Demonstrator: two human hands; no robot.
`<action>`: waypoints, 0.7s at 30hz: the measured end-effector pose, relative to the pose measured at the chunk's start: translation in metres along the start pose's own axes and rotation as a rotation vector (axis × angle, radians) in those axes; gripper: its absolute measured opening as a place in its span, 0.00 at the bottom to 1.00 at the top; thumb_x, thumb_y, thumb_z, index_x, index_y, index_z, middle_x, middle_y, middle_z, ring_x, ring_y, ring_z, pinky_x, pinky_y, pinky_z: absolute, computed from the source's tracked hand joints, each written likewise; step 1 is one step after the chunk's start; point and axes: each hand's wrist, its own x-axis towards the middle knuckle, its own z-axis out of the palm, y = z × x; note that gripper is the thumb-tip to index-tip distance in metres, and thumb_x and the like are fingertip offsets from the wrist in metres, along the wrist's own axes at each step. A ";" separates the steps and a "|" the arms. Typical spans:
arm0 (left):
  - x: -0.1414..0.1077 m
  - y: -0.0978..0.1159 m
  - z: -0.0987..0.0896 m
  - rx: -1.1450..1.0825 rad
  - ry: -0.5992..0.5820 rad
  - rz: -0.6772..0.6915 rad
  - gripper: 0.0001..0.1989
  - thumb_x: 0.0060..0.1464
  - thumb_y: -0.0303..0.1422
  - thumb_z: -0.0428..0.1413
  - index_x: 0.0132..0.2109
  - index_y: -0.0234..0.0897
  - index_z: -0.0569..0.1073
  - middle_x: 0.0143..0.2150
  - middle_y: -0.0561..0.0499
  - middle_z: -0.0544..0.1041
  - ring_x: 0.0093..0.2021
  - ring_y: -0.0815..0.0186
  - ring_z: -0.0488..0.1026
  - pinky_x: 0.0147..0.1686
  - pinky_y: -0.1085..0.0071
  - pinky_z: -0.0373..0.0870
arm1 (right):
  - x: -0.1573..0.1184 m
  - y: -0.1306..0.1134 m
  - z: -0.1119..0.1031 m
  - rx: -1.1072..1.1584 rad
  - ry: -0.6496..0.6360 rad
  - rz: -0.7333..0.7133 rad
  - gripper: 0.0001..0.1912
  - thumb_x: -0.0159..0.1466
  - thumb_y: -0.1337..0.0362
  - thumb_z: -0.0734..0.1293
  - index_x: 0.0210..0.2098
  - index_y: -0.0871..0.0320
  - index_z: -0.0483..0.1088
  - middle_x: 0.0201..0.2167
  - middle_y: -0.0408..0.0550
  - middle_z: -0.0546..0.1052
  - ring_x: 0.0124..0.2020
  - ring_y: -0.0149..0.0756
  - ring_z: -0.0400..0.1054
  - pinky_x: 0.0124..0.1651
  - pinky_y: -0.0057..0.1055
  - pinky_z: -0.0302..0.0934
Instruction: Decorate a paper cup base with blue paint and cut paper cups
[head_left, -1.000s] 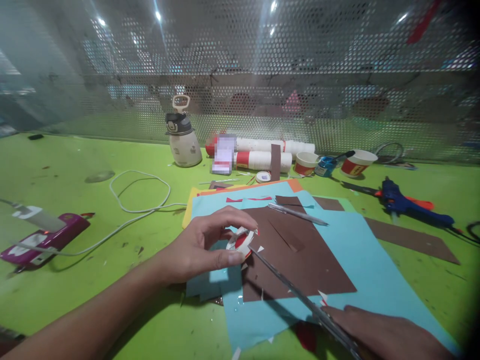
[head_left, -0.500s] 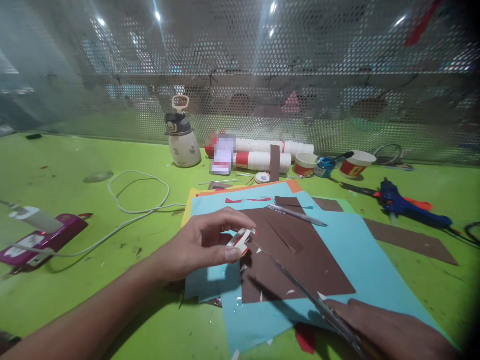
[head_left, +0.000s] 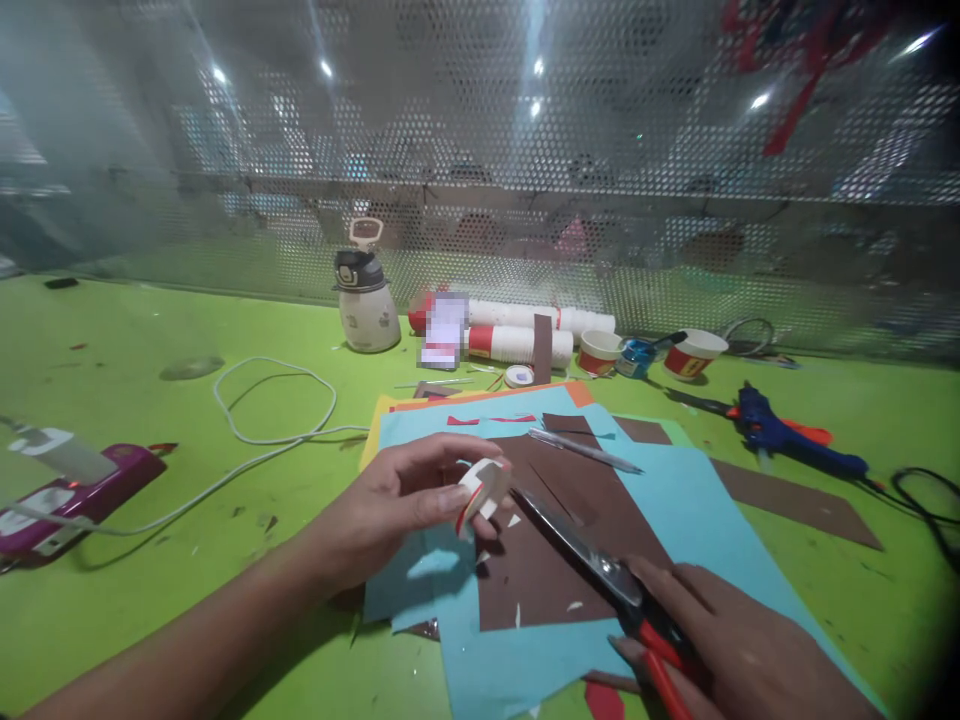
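Near the centre, my left hand (head_left: 401, 500) pinches a small white and red paper piece (head_left: 484, 490) between thumb and fingers. My right hand (head_left: 727, 635) is wrapped round the scissors (head_left: 607, 575), whose handles are black and red. The blades point up and left, with their tips close to the paper piece. Below lie a brown sheet (head_left: 555, 590) and blue sheets (head_left: 502, 665), with small white scraps on the brown one. A clear pen (head_left: 585, 450) rests across the sheets.
A blue glue gun (head_left: 795, 435) and a brown strip (head_left: 802, 500) lie at the right. Stacked cups (head_left: 517, 345), a paint jar (head_left: 635, 358) and a bottle (head_left: 367, 315) stand behind. At the left are a purple power strip (head_left: 90, 500) and a white cable (head_left: 232, 470).
The paper piece has turned in my left hand. My right hand and the scissors have rotated, showing the red handle and the flat of the blades. The view has tilted up slightly.
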 end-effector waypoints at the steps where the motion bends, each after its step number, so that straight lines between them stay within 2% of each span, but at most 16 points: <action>1: -0.001 -0.001 0.001 -0.014 -0.017 -0.008 0.17 0.56 0.37 0.62 0.52 0.40 0.76 0.44 0.44 0.78 0.38 0.60 0.79 0.42 0.63 0.72 | 0.003 -0.001 -0.001 -0.024 0.003 -0.016 0.16 0.66 0.61 0.62 0.53 0.57 0.65 0.29 0.49 0.76 0.21 0.40 0.74 0.18 0.32 0.69; 3: -0.002 -0.001 0.002 -0.013 -0.049 -0.019 0.18 0.57 0.36 0.62 0.53 0.39 0.76 0.47 0.41 0.78 0.40 0.58 0.78 0.44 0.61 0.72 | 0.009 -0.005 -0.007 -0.050 -0.015 -0.032 0.16 0.65 0.64 0.62 0.52 0.57 0.65 0.28 0.48 0.74 0.20 0.40 0.73 0.17 0.32 0.68; 6: -0.003 -0.002 0.004 0.022 -0.089 -0.023 0.19 0.57 0.36 0.62 0.55 0.38 0.75 0.50 0.40 0.76 0.43 0.57 0.77 0.45 0.60 0.72 | 0.016 -0.013 -0.022 -0.040 -0.081 -0.017 0.13 0.63 0.63 0.65 0.48 0.55 0.67 0.30 0.50 0.73 0.27 0.46 0.74 0.19 0.35 0.67; 8: -0.004 -0.002 0.006 0.029 -0.106 -0.033 0.19 0.57 0.35 0.62 0.55 0.38 0.74 0.51 0.40 0.75 0.44 0.57 0.77 0.46 0.60 0.72 | 0.021 -0.019 -0.037 0.056 -0.137 -0.014 0.08 0.65 0.63 0.65 0.44 0.53 0.68 0.35 0.52 0.74 0.33 0.47 0.73 0.27 0.39 0.68; 10: -0.005 -0.004 0.009 0.014 -0.135 -0.056 0.19 0.57 0.34 0.62 0.56 0.38 0.73 0.50 0.41 0.76 0.44 0.56 0.77 0.45 0.58 0.72 | 0.030 -0.026 -0.054 0.251 -0.146 -0.007 0.06 0.68 0.67 0.62 0.42 0.51 0.69 0.39 0.50 0.75 0.37 0.43 0.70 0.34 0.39 0.67; 12: -0.005 -0.006 0.012 -0.015 -0.181 -0.077 0.20 0.58 0.33 0.61 0.57 0.38 0.72 0.47 0.41 0.76 0.43 0.55 0.77 0.43 0.57 0.71 | 0.042 -0.035 -0.070 0.464 -0.036 0.009 0.09 0.70 0.68 0.61 0.45 0.49 0.70 0.41 0.47 0.74 0.42 0.38 0.68 0.41 0.35 0.66; 15: -0.006 -0.009 0.017 -0.037 -0.231 -0.091 0.20 0.59 0.31 0.60 0.57 0.38 0.71 0.46 0.42 0.76 0.41 0.57 0.76 0.41 0.59 0.70 | 0.067 -0.048 -0.083 0.593 0.093 0.011 0.10 0.68 0.65 0.66 0.49 0.51 0.70 0.40 0.45 0.74 0.41 0.35 0.68 0.42 0.33 0.64; 17: -0.007 -0.010 0.020 -0.020 -0.241 -0.091 0.20 0.58 0.31 0.61 0.57 0.38 0.72 0.48 0.42 0.75 0.45 0.57 0.74 0.42 0.61 0.69 | 0.082 -0.055 -0.081 0.665 0.140 0.004 0.09 0.65 0.67 0.69 0.45 0.55 0.73 0.38 0.45 0.75 0.41 0.35 0.67 0.43 0.34 0.62; 21: -0.007 -0.010 0.022 0.008 -0.271 -0.043 0.19 0.56 0.30 0.63 0.55 0.40 0.74 0.53 0.44 0.72 0.50 0.58 0.71 0.48 0.63 0.67 | 0.096 -0.066 -0.070 0.731 0.193 -0.015 0.02 0.63 0.70 0.70 0.36 0.63 0.76 0.31 0.47 0.73 0.36 0.35 0.66 0.38 0.33 0.60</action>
